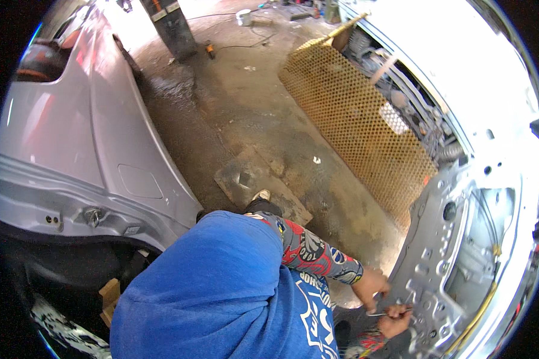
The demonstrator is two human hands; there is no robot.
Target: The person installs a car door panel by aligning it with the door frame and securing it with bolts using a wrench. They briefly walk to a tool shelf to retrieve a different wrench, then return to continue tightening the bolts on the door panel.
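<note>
Low at the right, both my hands work close to the bare metal inner panel (425,287) of a vehicle, a grey sheet with many cut-outs. My left hand (372,289), coming out of a patterned sleeve, has its fingers bent down around something small and silvery. Just below it, my right hand (394,322) is closed, its fingertips at the panel's edge. A thin silver rod-like tool (377,313) shows between the two hands; its exact kind is too small to make out. My blue shirt covers much of the lower middle.
A silver car body (72,119) stands along the left, its dark opening (72,269) below. A yellowish perforated sheet (353,119) leans at the right beside exposed mechanical parts (401,96). A flat board (245,179) lies on the wet floor near a dark post (170,30).
</note>
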